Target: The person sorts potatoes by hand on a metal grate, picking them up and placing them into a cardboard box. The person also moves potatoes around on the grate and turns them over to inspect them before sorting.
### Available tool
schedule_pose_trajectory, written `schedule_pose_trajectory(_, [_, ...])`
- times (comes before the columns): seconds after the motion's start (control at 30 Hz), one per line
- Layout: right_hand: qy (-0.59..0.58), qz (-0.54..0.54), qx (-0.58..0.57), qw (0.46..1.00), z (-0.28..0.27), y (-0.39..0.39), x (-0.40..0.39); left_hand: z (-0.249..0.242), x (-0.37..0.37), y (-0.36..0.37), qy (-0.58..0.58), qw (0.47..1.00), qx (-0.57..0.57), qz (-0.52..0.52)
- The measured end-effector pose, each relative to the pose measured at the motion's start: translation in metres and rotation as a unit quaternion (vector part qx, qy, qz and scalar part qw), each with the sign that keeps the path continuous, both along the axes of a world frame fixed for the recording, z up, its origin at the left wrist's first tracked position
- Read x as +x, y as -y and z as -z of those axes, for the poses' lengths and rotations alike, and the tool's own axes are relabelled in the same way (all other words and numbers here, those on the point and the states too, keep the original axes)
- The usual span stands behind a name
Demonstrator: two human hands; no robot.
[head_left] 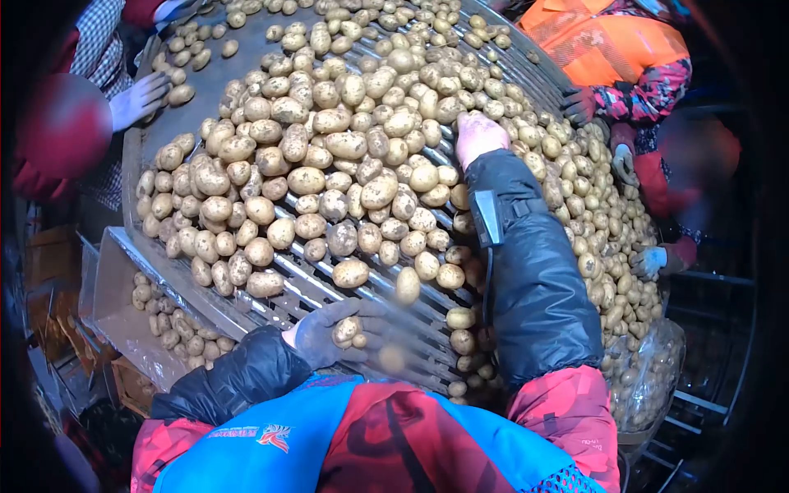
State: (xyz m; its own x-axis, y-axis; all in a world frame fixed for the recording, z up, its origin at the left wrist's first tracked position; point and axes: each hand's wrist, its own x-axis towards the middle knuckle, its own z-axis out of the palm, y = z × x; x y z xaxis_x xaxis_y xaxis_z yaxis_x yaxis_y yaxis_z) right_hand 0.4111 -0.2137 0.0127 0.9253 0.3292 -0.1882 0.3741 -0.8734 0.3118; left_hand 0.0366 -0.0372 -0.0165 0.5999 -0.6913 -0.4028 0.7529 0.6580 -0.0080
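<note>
- Head view: left hand (pixel 329 333), dark-gloved, grip cupped around a small dirt-flecked tan potato (pixel 346 330) at the near edge of the grey metal roller conveyor (pixel 214 78).
- Right hand (pixel 479 135), pink-gloved, flat among heaped potatoes; fingertips buried, grip unclear.
- Motion blur smears potatoes near left hand.

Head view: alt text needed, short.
A person's dark-gloved left hand holds a small tan potato at the near edge of a metal roller conveyor covered in potatoes, while the pink-gloved right hand reaches into the pile. Co-workers' gloved hands work both sides.
</note>
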Motion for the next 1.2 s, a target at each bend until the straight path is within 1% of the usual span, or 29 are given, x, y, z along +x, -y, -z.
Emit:
schedule_pose_trajectory(0.07, [-0.016,-0.013,0.006,1.000,0.003,0.002,0.010,-0.005,0.001,0.002,-0.004,1.000,-0.006,-0.016])
schedule_pose_trajectory(0.1, [-0.014,-0.044,0.046,0.998,-0.001,0.009,0.010,-0.001,0.000,0.001,0.002,1.000,-0.005,-0.011])
schedule_pose_trajectory(0.13, [-0.011,-0.048,0.048,0.998,-0.019,0.007,0.002,-0.002,0.001,0.001,0.006,1.000,-0.003,-0.015])
schedule_pose_trajectory(0.2, [-0.100,-0.022,0.115,0.988,-0.054,0.006,-0.012,-0.005,0.001,0.000,0.004,1.000,0.007,-0.014])
schedule_pose_trajectory(0.23, [-0.109,-0.060,0.123,0.985,-0.046,0.015,-0.005,-0.005,0.001,0.000,0.005,1.000,0.009,-0.019])
schedule_pose_trajectory(0.27, [-0.110,-0.065,0.124,0.984,-0.037,0.014,-0.003,-0.004,0.002,0.000,0.008,1.000,0.006,-0.016])
schedule_pose_trajectory(0.33, [-0.077,-0.070,0.067,0.992,-0.024,0.011,0.000,0.000,0.000,0.003,0.010,1.000,0.006,-0.012])
schedule_pose_trajectory(0.4, [-0.072,-0.061,0.062,0.994,-0.009,0.008,0.005,0.011,-0.002,0.005,0.020,0.999,-0.010,-0.023])
schedule_pose_trajectory(0.47, [-0.046,-0.048,0.022,0.998,0.005,0.005,0.010,0.009,-0.003,0.005,0.031,0.999,0.004,-0.026])
schedule_pose_trajectory(0.5, [-0.038,-0.043,0.008,0.998,-0.001,0.003,0.000,0.008,-0.003,0.004,0.031,0.999,0.013,-0.035])
schedule_pose_trajectory(0.53, [-0.044,-0.040,0.021,0.998,-0.012,0.002,-0.010,0.007,-0.003,0.004,0.029,0.998,0.019,-0.045])
schedule_pose_trajectory(0.6, [-0.084,-0.022,0.128,0.988,-0.036,0.007,-0.035,0.000,-0.003,0.002,0.046,0.996,0.048,-0.057])
schedule_pose_trajectory(0.63, [-0.111,-0.022,0.230,0.967,-0.036,0.016,-0.042,-0.003,-0.002,0.001,0.060,0.993,0.079,-0.065])
schedule_pose_trajectory(0.67, [-0.138,-0.023,0.329,0.934,-0.037,0.025,-0.050,-0.003,-0.002,0.002,0.061,0.993,0.076,-0.070])
schedule_pose_trajectory(0.7, [-0.242,0.079,0.370,0.893,-0.072,0.015,-0.080,-0.003,-0.001,0.004,0.105,0.983,0.122,-0.084])
schedule_pose_trajectory(0.73, [-0.224,-0.035,0.397,0.889,-0.074,0.018,-0.102,-0.001,-0.001,0.002,0.112,0.984,0.099,-0.100])
schedule_pose_trajectory(0.77, [-0.296,-0.027,0.406,0.864,-0.097,0.009,-0.131,0.001,-0.001,0.001,0.118,0.983,0.076,-0.115])
schedule_pose_trajectory(0.8, [-0.329,-0.102,0.364,0.866,-0.109,0.004,-0.153,-0.001,0.000,0.000,0.116,0.984,0.074,-0.115])
schedule_pose_trajectory(0.83, [-0.417,-0.101,0.361,0.828,-0.119,-0.001,-0.174,-0.003,0.001,-0.001,0.101,0.985,0.062,-0.126])
schedule_pose_trajectory(0.87, [-0.442,-0.173,0.388,0.790,-0.097,0.002,-0.191,-0.004,0.002,-0.001,0.087,0.986,0.049,-0.136])
schedule_pose_trajectory(0.9, [-0.475,-0.177,0.375,0.776,-0.100,-0.006,-0.202,0.003,0.004,-0.001,0.067,0.988,-0.019,-0.139])
schedule_pose_trajectory(0.93, [-0.508,-0.182,0.361,0.761,-0.105,-0.011,-0.207,0.009,0.001,0.000,0.069,0.988,-0.021,-0.139])
schedule_pose_trajectory(1.0, [-0.559,-0.102,0.338,0.750,-0.115,-0.023,-0.189,0.010,-0.002,-0.002,0.106,0.986,0.055,-0.117])
schedule_pose_trajectory(1.03, [-0.587,-0.053,0.442,0.676,-0.099,-0.021,-0.167,-0.006,-0.004,-0.008,0.077,0.989,0.060,-0.114])
schedule_pose_trajectory(1.07, [-0.593,0.080,0.479,0.643,-0.104,-0.026,-0.145,-0.006,-0.005,-0.007,0.078,0.988,0.058,-0.116])
schedule_pose_trajectory(1.1, [-0.577,0.125,0.575,0.567,-0.114,-0.032,-0.131,-0.005,-0.006,-0.006,0.113,0.985,0.047,-0.121])
schedule_pose_trajectory(1.13, [-0.560,0.125,0.621,0.534,-0.099,-0.034,-0.107,-0.003,-0.009,-0.004,0.147,0.980,0.036,-0.128])
schedule_pose_trajectory(1.17, [-0.522,0.079,0.620,0.581,-0.072,-0.038,-0.071,0.024,-0.016,0.003,0.151,0.977,0.009,-0.151])
schedule_pose_trajectory(1.2, [-0.453,0.073,0.582,0.671,-0.061,-0.052,-0.047,0.025,-0.017,0.004,0.148,0.977,0.008,-0.155])
